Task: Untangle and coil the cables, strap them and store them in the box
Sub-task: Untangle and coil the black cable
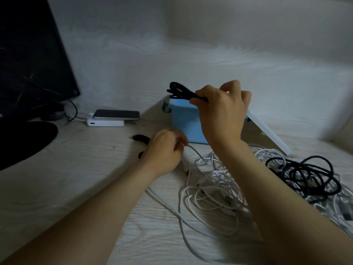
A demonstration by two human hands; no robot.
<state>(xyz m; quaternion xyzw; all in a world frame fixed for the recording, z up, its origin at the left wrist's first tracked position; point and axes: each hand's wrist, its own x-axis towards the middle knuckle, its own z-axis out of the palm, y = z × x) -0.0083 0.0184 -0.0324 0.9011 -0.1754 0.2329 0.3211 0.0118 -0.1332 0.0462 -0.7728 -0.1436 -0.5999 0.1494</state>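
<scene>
Your blue box [188,124] stands open at the back of the desk [76,178], against the wall. Its pale lid [267,131] leans slanted at its right side. What lies inside the box cannot be told, because your right hand [223,111] hangs over the opening and hides it.

That right hand grips a coiled black cable [179,91], fingers curled tight round one end of the bundle. The loops stick out to the left, above the box's left rim and clear of it.

Your left hand [165,150] sits low on the desk just in front of the box, fingers curled and pinching a white cable [196,153] that runs down to the right into a loose heap of white cables [215,188]. A black strap [140,139] lies on the desk, partly under that hand.

To the right of the white heap, a tangle of black cable [303,175] lies on top of more white cable. Your right forearm crosses over the heap and covers part of it.

Farther left, a phone [117,114] rests on a white charger block [105,123], and a dark monitor [28,54] fills the left edge.
</scene>
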